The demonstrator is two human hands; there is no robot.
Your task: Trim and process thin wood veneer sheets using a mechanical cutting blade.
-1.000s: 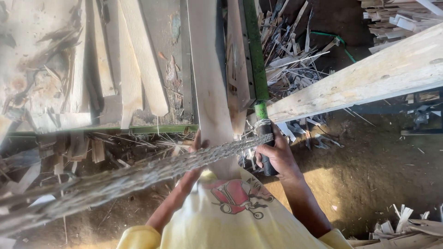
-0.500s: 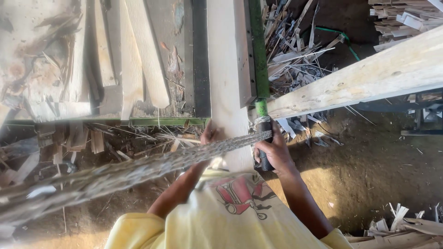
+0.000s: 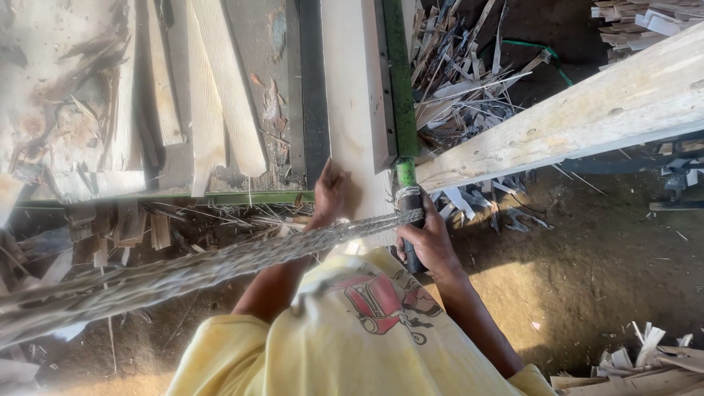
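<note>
Here I am looking down over a sawmill bench (image 3: 242, 196), its green steel edge running across at nine o'clock and worn offcut slats (image 3: 220, 95) lying on its top. A long pale plank (image 3: 350, 110) is lying up the middle of the view toward twelve o'clock, between a dark rail at its left and a green guide bar (image 3: 396, 81) at its right. A thick pale beam (image 3: 587, 117) is slanting away toward two o'clock, well above the dirt floor (image 3: 587, 264). A heap of splintered scrap (image 3: 469, 95) is sitting at one o'clock, just beside the guide bar. A twisted grey rope or cable (image 3: 220, 260) is crossing from eight o'clock to the centre, blurred close to the lens.

My left hand (image 3: 328, 192) is resting flat and open, fingers spread, on the near end of the plank. My right hand (image 3: 429, 242) is closing in a fist around a dark handle (image 3: 411, 220) at the near end of the guide bar, just at four o'clock from the left hand. The yellow printed shirt (image 3: 359, 330) is filling six o'clock.
</note>
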